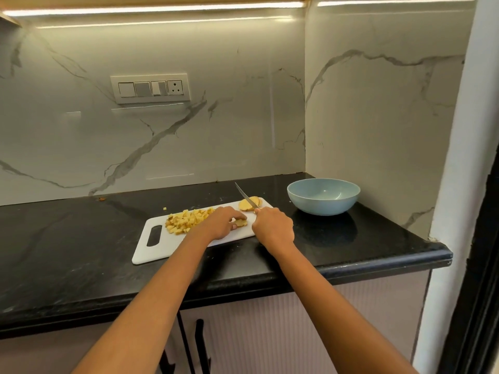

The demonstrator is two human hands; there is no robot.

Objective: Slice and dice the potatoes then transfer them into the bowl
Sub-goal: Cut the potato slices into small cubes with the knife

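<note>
On the black tabletop (81, 238), a white cutting board (151, 249) carries diced potato (186, 221) at centre frame. The left hand (220, 222) pinches a potato slice (240, 223). The right hand (272, 225) grips a knife (246, 197) over larger potato slices (249, 204). The blue bowl (323, 197) sits at right.

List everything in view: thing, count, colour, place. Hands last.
cutting board: one, white, on the countertop
diced potato: one pile, yellow, left half of the board
potato slices: a few, yellow, far right corner of the board
potato piece: one, yellow-brown, under the left fingertips
knife: one, silver blade, pointing away
bowl: one, light blue, right of the board, looks empty
countertop: one, black
switch panel: one, grey, on the wall
left hand: holds the potato piece
right hand: grips the knife
</note>
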